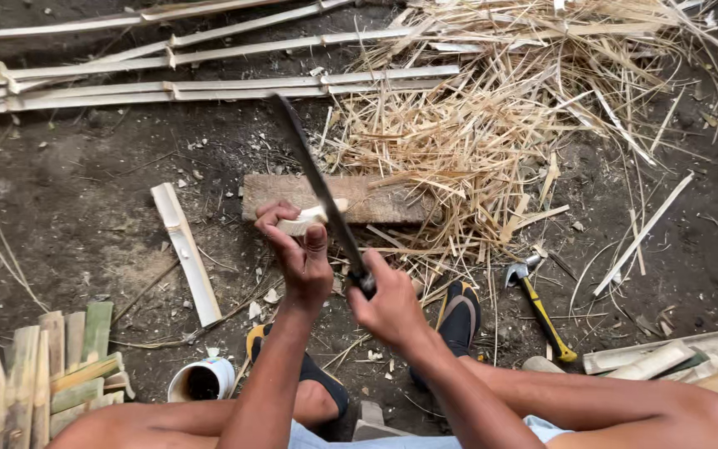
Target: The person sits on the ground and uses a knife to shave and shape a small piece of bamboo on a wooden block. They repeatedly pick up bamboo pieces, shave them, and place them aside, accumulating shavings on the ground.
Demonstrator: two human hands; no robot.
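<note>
Left hand: the left hand (pixel 297 249) is clamped around a short pale bamboo piece (pixel 309 219), fingers curled over it and thumb up along its near side, held in the air just above the near edge of the wooden block (pixel 392 199).
Right hand: the right hand (pixel 388 303) is closed tight on the handle of a long dark machete (pixel 317 179), whose blade slants up and away, crossing the bamboo piece.
Contact: the blade edge appears to touch the piece right beside the left fingers; whether it has bitten into the wood I cannot tell.
Ground: bare dirt carries everything; a heap of shavings (pixel 492 125) lies past the block, split bamboo strips (pixel 209 83) along the far edge, and a flat bamboo slat (pixel 184 249) to the left.
Near things: a yellow-handled hammer (pixel 538 303) lies to the right of the feet, a white cup (pixel 201 378) by the left knee, and cut bamboo sections (pixel 43 374) in the near left corner.
Risk: as I judge it, the thumb and fingers sit so close to the blade that a slip along the grain, or a sudden split of the piece, could bring the edge onto them; the sandalled feet (pixel 459 316) lie directly beneath.
</note>
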